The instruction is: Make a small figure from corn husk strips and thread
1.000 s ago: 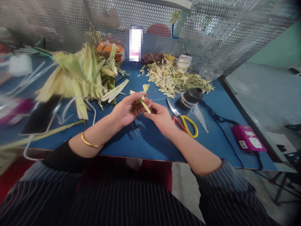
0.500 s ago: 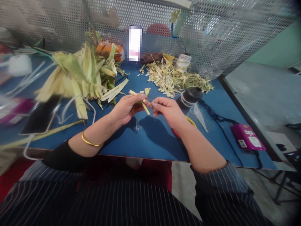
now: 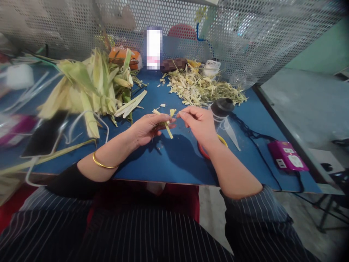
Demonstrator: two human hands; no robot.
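Note:
My left hand (image 3: 145, 129) is closed on a narrow pale-green strip of corn husk (image 3: 169, 132), pinched between thumb and fingers. A small yellowish husk piece (image 3: 172, 112) sticks up beside the fingertips. Just to the right, my right hand (image 3: 199, 122) pinches a thin pale thread (image 3: 176, 115) that runs toward the left fingers. Both hands are above the blue table (image 3: 174, 163). Beneath the right wrist lies a red and yellow ring-shaped thing (image 3: 202, 150), partly hidden. Behind that wrist is a black, rounded object (image 3: 223, 106) with white cord around it.
Corn husks (image 3: 89, 87) are heaped at left, and small husk scraps (image 3: 201, 87) at back right. A phone (image 3: 45, 134) with a white cable lies left. A purple power socket block (image 3: 287, 156) sits right. Upright at the back is a bright screen (image 3: 153, 47) before perforated metal mesh (image 3: 180, 18).
My right hand has moved slightly up and away from the left fingers, with the thread showing between them. The left hand has tilted a little and keeps the husk strip.

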